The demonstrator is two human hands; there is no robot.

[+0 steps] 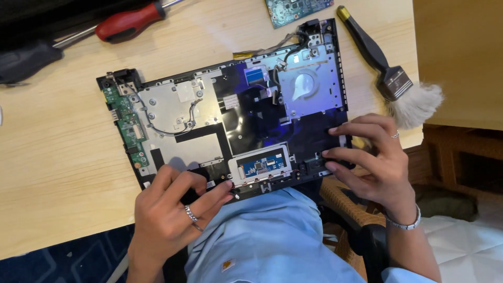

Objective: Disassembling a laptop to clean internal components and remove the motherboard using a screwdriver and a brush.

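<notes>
An opened black laptop base [262, 118] lies on the wooden table [57, 141], its near edge over my lap. Metal shield plates, a thin cable, a green side board [126, 128] and a blue touchpad board [261, 166] show inside. My left hand [170, 209], with rings on two fingers, pinches the base's near edge left of the touchpad board. My right hand [374, 162], wearing a ring and a wrist bracelet, grips the base's right near corner, fingertips lying on the dark inner surface.
A black-handled brush with pale bristles [398, 84] lies at the table's right edge. A red-handled screwdriver [128, 22] and a dark tool [23, 63] rest at the back left. A loose green circuit board [293, 9] sits at the back. A woven chair shows below right.
</notes>
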